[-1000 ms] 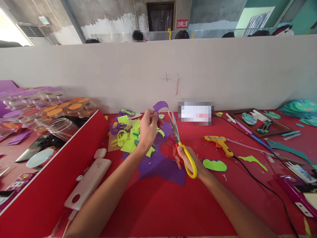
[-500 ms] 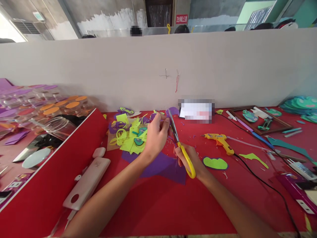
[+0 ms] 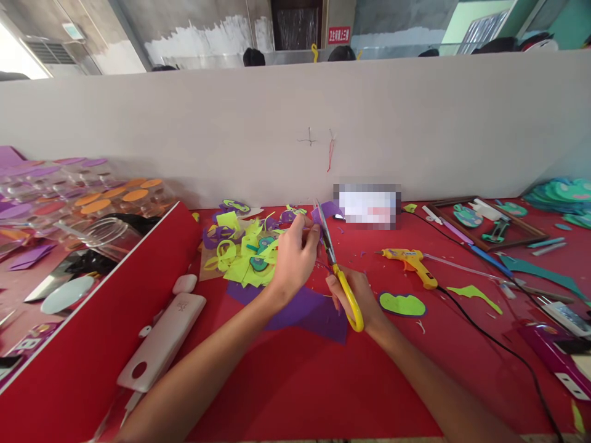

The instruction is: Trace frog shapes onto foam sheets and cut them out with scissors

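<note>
Scissors [image 3: 339, 274] w/ yellow handles sit in the right hand [image 3: 353, 295], fingers closed thru the loops, blades pointing up toward the bench's back edge and meeting a small purple foam piece [image 3: 323, 213]. Left hand [image 3: 293, 261] pinches that piece betw. thumb and fingertips, just left of the blades, held above the bench near mid-back. Under both hands lies a larger purple foam sheet [image 3: 309, 311] flat on the red bench [image 3: 295, 381]. Just left of the left hand, a heap of yellow-green and purple offcuts [image 3: 240, 249] spreads toward the back edge. Right of the right hand, a green foam shape [image 3: 401, 304] w/ dark outline lies flat; beyond it a yellow glue gun [image 3: 410, 261], its black cord [image 3: 489, 341] running to the front-right corner. Wooden frame [image 3: 530, 232] w/ green bits sits near the back-right corner. At the left edge, a white power bank [image 3: 161, 341] rests beside a red divider [image 3: 92, 332].
</note>
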A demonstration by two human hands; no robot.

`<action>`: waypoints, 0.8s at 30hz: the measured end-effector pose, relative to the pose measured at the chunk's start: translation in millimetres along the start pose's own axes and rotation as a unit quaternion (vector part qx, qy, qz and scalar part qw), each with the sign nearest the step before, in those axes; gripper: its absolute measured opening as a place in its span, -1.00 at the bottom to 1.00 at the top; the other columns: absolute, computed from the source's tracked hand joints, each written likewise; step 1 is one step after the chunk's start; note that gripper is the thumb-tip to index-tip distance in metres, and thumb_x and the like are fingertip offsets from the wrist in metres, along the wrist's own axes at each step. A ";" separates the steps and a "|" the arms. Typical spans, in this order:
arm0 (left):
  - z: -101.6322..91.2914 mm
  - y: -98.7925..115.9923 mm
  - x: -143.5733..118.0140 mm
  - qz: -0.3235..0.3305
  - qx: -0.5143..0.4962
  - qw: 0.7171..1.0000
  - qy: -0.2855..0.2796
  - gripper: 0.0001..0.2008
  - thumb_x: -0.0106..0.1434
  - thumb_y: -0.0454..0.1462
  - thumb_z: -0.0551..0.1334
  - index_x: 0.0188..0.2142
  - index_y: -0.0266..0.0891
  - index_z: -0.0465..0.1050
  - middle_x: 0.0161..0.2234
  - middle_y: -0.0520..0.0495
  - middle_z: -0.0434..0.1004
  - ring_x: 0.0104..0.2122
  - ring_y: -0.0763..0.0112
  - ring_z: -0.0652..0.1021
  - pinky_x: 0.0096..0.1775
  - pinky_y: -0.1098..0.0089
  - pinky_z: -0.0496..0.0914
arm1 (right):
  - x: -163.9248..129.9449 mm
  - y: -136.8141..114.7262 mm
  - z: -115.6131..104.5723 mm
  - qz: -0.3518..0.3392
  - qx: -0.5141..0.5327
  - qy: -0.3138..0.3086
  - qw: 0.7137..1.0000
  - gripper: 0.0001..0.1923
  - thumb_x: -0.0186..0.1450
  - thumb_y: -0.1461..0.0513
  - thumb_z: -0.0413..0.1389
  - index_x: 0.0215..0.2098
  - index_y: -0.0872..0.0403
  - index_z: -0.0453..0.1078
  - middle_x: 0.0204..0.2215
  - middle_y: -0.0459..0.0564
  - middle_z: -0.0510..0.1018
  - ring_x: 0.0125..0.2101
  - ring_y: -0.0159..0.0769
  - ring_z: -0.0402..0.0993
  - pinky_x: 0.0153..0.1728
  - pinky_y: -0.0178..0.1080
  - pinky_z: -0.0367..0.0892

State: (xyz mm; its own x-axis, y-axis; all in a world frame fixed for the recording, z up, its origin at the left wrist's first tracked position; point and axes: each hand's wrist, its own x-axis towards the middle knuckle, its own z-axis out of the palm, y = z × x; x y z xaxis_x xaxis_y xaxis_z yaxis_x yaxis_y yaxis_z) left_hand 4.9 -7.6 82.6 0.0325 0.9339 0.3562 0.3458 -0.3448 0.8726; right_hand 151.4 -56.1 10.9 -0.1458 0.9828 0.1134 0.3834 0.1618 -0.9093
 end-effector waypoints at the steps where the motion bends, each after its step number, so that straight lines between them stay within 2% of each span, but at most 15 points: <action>1: -0.2 0.3 -0.1 0.002 0.002 1.000 0.000 -0.75 0.41 -0.22 0.10 -0.41 -0.15 0.13 -0.64 0.12 0.30 -0.64 0.51 0.30 -0.51 0.42 0.15 | -0.2 -1.1 0.1 0.001 -0.001 0.002 1.000 -0.41 0.32 -0.29 -0.01 -0.54 -0.02 0.18 -0.76 -0.17 0.32 -0.69 -0.33 0.29 -0.57 -0.27 0.12; 8: -1.7 -0.8 0.5 -0.001 -0.023 1.000 -0.004 -0.69 0.43 -0.19 0.10 -0.45 -0.16 0.10 -0.64 0.13 0.22 -0.62 0.51 0.27 -0.48 0.41 0.16 | -1.5 -5.2 0.8 0.011 0.017 0.006 1.000 -0.40 0.28 -0.32 0.01 -0.53 -0.03 0.15 -0.77 -0.18 0.31 -0.73 -0.34 0.29 -0.63 -0.29 0.10; 10: -3.3 -6.6 5.8 0.006 -0.073 0.997 0.007 -0.63 0.46 -0.14 0.07 -0.48 -0.18 0.12 -0.60 0.10 0.21 -0.58 0.50 0.29 -0.46 0.42 0.19 | -2.9 -3.6 1.8 0.008 0.024 0.007 1.000 -0.39 0.28 -0.33 0.00 -0.53 -0.03 0.12 -0.78 -0.19 0.29 -0.73 -0.35 0.28 -0.63 -0.30 0.09; 12: -6.7 -13.8 13.8 0.004 -0.166 0.986 0.002 -0.66 0.46 -0.13 0.08 -0.45 -0.20 0.22 -0.52 0.06 0.30 -0.51 0.50 0.34 -0.41 0.44 0.25 | -4.9 -2.1 3.3 0.006 0.044 -0.006 0.999 -0.38 0.30 -0.34 -0.03 -0.53 -0.02 0.11 -0.78 -0.19 0.28 -0.74 -0.37 0.26 -0.63 -0.31 0.09; 15: -14.4 -21.7 25.1 -0.049 -0.313 0.946 -0.074 -0.85 0.39 -0.17 0.18 -0.17 -0.19 0.44 -0.31 -0.02 0.51 -0.36 0.45 0.51 -0.28 0.44 0.36 | -8.3 -1.6 6.4 -0.001 0.087 -0.044 0.995 -0.36 0.31 -0.35 -0.05 -0.51 0.00 0.17 -0.76 -0.19 0.29 -0.74 -0.40 0.24 -0.64 -0.33 0.10; 18: -20.2 -23.6 30.0 -0.108 -0.408 0.889 -0.178 -0.64 0.34 -0.19 0.24 0.11 -0.12 0.41 -0.10 -0.13 0.60 -0.18 0.28 0.60 -0.14 0.32 0.45 | -11.7 -2.8 10.1 -0.008 0.106 -0.067 0.992 -0.32 0.28 -0.39 -0.08 -0.50 0.01 0.21 -0.75 -0.17 0.31 -0.73 -0.40 0.24 -0.64 -0.33 0.10; 21: -18.6 -24.4 30.4 -0.133 -0.470 0.834 -0.259 -0.62 0.32 -0.20 0.27 0.12 -0.13 0.44 -0.01 -0.19 0.60 -0.07 0.19 0.60 0.00 0.21 0.46 | -14.5 -3.6 13.4 -0.006 0.098 -0.082 0.992 -0.30 0.28 -0.39 -0.09 -0.51 0.03 0.22 -0.75 -0.15 0.32 -0.73 -0.41 0.24 -0.63 -0.33 0.09; 24: -12.1 -27.9 30.1 -0.149 -0.501 0.809 -0.266 -0.71 0.31 -0.21 0.28 0.02 -0.16 0.51 -0.13 -0.14 0.61 -0.15 0.29 0.60 -0.03 0.25 0.48 | -16.5 -3.6 15.8 -0.006 0.097 -0.098 0.990 -0.30 0.29 -0.39 -0.09 -0.48 0.03 0.24 -0.75 -0.15 0.33 -0.72 -0.40 0.25 -0.62 -0.34 0.09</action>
State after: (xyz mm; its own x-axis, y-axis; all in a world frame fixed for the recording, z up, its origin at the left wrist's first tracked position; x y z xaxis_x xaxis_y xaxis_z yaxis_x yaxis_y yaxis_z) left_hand -15.1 29.0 73.0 0.5800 0.8060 0.1177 -0.5137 0.2498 0.8208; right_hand 138.0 -74.2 6.0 -0.3316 0.9413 0.0626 0.2009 0.1353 -0.9702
